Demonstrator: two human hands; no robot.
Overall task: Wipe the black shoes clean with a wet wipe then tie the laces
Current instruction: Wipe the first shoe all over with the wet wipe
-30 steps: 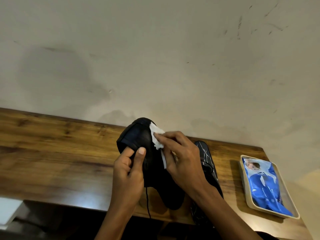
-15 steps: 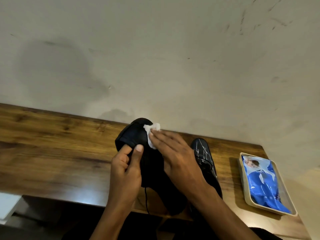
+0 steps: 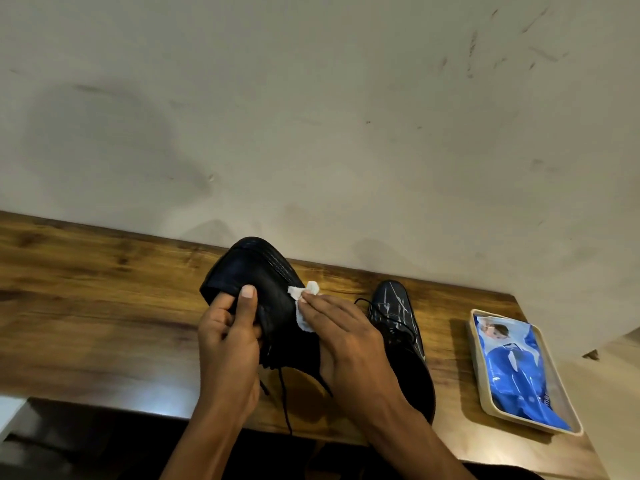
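The left hand (image 3: 227, 336) is gripping the raised black shoe (image 3: 258, 285) above the table (image 3: 86, 306) while the right hand (image 3: 341, 336), fingers flat, is sliding the wet wipe (image 3: 304, 306) down from toe to side, so wiping is progressing, laces still untied.

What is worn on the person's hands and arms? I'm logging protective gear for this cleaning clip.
Nothing is visible: the left hand and right hand are bare, without gloves, rings or a watch, and both forearms are uncovered down to the picture's lower edge, so no sleeves show.
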